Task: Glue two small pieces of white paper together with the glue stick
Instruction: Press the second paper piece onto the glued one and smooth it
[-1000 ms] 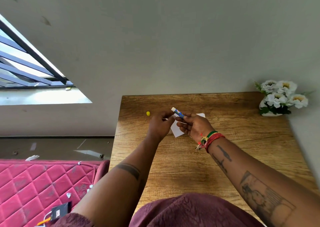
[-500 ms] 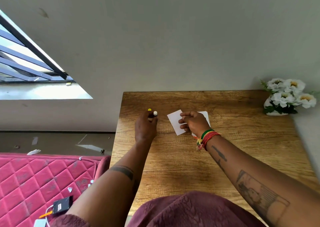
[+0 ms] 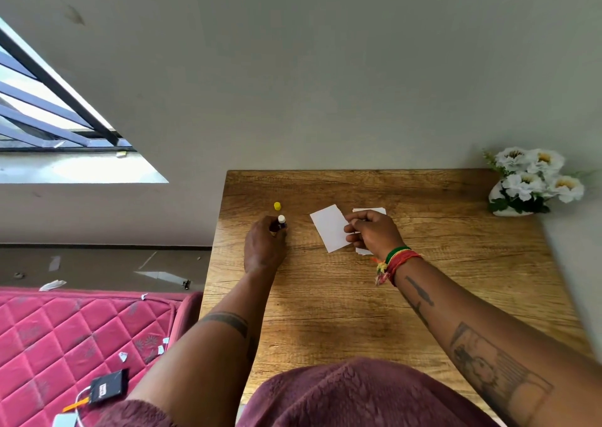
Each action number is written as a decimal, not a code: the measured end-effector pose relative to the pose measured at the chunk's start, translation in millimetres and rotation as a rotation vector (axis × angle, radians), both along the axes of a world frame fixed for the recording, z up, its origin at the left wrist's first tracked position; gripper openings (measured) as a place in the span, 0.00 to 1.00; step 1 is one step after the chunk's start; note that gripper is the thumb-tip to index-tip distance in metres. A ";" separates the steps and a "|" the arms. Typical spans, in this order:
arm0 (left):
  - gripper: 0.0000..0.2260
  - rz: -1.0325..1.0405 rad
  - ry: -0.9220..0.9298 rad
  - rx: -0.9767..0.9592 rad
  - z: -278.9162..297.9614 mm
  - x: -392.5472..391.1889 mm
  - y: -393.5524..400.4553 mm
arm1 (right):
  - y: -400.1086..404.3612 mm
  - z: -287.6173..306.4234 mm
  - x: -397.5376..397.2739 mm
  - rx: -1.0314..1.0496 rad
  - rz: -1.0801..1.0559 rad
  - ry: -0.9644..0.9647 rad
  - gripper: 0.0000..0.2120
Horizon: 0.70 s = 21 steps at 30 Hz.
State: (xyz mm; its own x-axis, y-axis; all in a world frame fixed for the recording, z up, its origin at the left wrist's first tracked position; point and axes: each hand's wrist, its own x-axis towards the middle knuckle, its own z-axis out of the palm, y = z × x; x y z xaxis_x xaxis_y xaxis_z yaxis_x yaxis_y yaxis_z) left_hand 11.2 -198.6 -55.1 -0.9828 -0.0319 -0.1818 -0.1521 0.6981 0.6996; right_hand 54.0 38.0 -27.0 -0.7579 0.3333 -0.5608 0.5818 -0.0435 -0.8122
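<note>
On the wooden table (image 3: 325,296), my left hand (image 3: 264,245) is shut on the glue stick (image 3: 281,222), which stands upright with its white tip showing. Its yellow cap (image 3: 277,205) lies just beyond it. To the right, one white paper piece (image 3: 329,231) lies flat. My right hand (image 3: 371,231) rests with its fingertips on that piece's right edge and covers most of a second white paper piece (image 3: 369,211) underneath; I cannot tell whether it pinches either piece.
A white vase of white flowers (image 3: 534,182) stands at the table's far right corner by the wall. A red quilted mattress (image 3: 65,345) with paper scraps and a small black device (image 3: 106,389) lies left of the table.
The glue stick passed from my right hand to my left, which carried it left and set it beside the yellow cap. My right hand came down onto the papers.
</note>
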 end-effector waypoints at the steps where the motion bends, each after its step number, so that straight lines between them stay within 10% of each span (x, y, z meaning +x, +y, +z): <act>1: 0.10 0.006 -0.011 0.003 -0.9 -0.1 -0.1 | 1.4 -0.5 0.5 0.002 -0.003 0.004 0.10; 21: 0.07 -0.096 -0.117 0.109 15.3 37.7 100.6 | 34.8 -10.0 20.7 0.301 -0.196 -0.036 0.12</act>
